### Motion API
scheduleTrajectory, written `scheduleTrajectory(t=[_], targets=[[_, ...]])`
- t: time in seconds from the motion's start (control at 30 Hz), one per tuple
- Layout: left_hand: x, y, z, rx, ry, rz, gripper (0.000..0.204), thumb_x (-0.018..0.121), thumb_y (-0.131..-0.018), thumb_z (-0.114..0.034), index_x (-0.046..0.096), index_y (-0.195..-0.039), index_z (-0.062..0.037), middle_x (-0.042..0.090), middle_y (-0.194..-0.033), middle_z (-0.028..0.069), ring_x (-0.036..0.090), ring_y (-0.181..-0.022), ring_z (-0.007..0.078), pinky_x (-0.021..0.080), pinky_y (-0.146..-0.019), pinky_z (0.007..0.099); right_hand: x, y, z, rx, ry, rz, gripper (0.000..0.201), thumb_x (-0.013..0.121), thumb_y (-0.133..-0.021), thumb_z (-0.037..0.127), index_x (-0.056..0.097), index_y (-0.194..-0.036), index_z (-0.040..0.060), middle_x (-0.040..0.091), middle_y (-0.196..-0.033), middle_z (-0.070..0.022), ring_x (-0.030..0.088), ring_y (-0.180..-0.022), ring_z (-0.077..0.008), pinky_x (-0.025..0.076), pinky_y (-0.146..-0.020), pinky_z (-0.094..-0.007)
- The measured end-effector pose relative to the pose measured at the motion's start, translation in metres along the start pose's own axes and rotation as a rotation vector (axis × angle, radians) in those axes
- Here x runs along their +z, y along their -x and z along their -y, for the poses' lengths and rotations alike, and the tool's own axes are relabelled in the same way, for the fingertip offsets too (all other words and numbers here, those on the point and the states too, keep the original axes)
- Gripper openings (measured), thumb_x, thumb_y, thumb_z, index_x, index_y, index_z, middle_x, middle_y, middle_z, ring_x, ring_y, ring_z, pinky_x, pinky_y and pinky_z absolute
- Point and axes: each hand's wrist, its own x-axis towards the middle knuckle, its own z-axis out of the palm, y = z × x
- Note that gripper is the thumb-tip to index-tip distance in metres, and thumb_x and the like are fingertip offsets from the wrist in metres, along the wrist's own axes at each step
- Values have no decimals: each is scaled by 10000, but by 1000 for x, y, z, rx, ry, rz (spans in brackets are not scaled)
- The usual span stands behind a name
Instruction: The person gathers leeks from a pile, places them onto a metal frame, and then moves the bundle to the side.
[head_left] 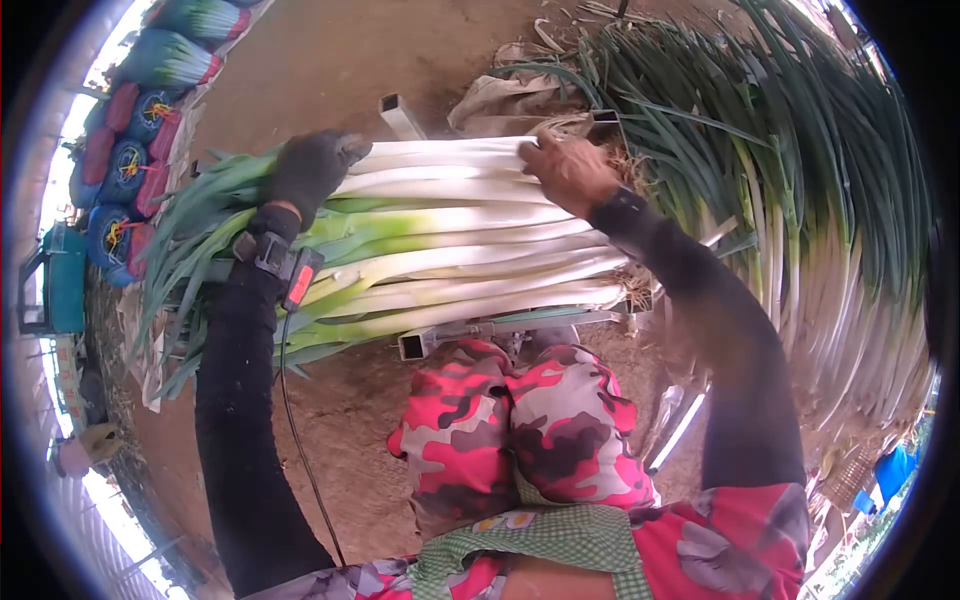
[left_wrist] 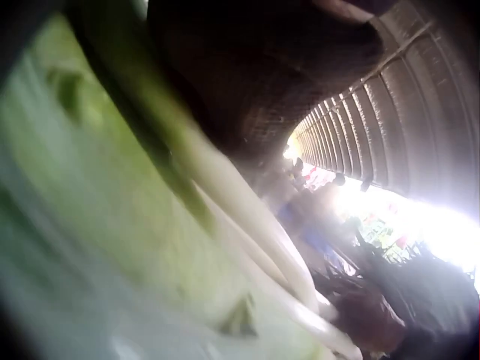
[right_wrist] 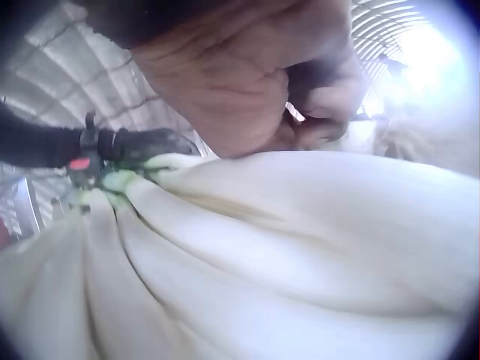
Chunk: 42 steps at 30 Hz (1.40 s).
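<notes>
A row of leeks (head_left: 460, 240) lies side by side across a metal stand (head_left: 415, 345), green leaves to the left, white shanks and roots to the right. My left hand (head_left: 310, 172), in a dark glove, grips the farthest leek where green turns to white. That hand is a dark shape above a pale leek (left_wrist: 225, 187) in the left wrist view. My bare right hand (head_left: 573, 172) holds the same far leek near its root end, fingers curled over its far side. In the right wrist view, the right hand (right_wrist: 247, 82) bends down onto the white shanks (right_wrist: 300, 225).
A large heap of leeks (head_left: 790, 180) lies on the right. Crumpled sacking (head_left: 515, 100) is behind the stand. Bundled goods in blue and red wrapping (head_left: 125, 170) line the left side, by a teal crate (head_left: 65, 280). My knees (head_left: 520, 430) are close below the stand.
</notes>
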Motion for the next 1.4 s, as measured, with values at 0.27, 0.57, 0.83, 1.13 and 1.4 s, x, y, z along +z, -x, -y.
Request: scheduleTrajectory(t=[0.27, 0.57, 0.83, 1.13, 1.4], targets=[[23, 28, 39, 128, -150, -348, 410, 548, -901, -460, 678, -1033, -94, 677, -942, 126, 634, -891, 325, 479, -794, 449, -13, 49, -30, 184, -157, 121, 253, 562, -864, 134, 589, -1111, 86, 615, -1031, -136, 637, -911, -328, 515, -742, -435], [21, 38, 22, 51, -362, -166, 458, 423, -933, -510, 655, -1146, -178, 661, -1140, 86, 568, -1123, 304, 355, -992, 542, 24, 9, 58, 146, 67, -50, 669, 550, -895, 404, 343, -1425, 53, 387, -1397, -222, 394, -1229, -415, 304, -1017, -523], [20, 40, -1, 70, 7, -139, 519, 512, -916, -502, 644, -1142, -54, 656, -1108, 172, 600, -1050, 325, 413, -955, 461, 52, 1, 31, -115, -238, -334, 359, 615, -787, 352, 608, -1040, 98, 558, -1009, -108, 493, -964, -340, 378, -758, -501], [22, 41, -23, 136, -375, -240, 514, 495, -919, -503, 562, -1256, -121, 589, -1165, 134, 542, -1083, 331, 348, -1016, 487, 20, 12, 34, 148, -172, 6, 660, 611, -835, 447, 427, -1387, 134, 416, -1383, -187, 417, -1237, -385, 352, -985, -523], [59, 31, 18, 293, -675, -179, 359, 466, -965, -303, 508, -1300, -180, 483, -1377, 66, 462, -1244, 275, 325, -1078, 440, -33, 243, -120, 537, -116, -505, 455, 569, -785, -24, 560, -1232, 64, 598, -1188, -182, 554, -1128, -346, 454, -975, -404]])
